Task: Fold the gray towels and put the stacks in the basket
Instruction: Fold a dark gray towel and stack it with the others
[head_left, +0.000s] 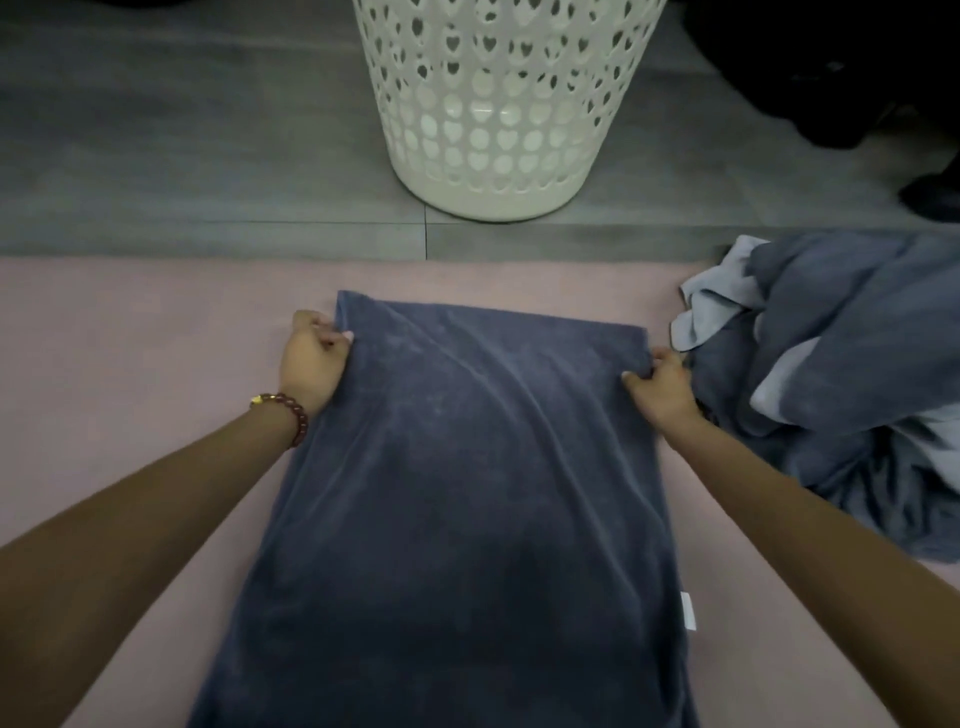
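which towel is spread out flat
The dark towel in the middle, its far corners pinched by the left hand and right hand; the other towels lie crumpled in a heap at right.

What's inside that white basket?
Through the holes of the basket, only its pale far wall shows low down, nothing lying there. Its opening is out of frame, so the top is unseen.

The pink surface (130, 322) at frame left lies open. A towel heap (841, 374) crowds the right; the basket (498, 200) stands upper centre.
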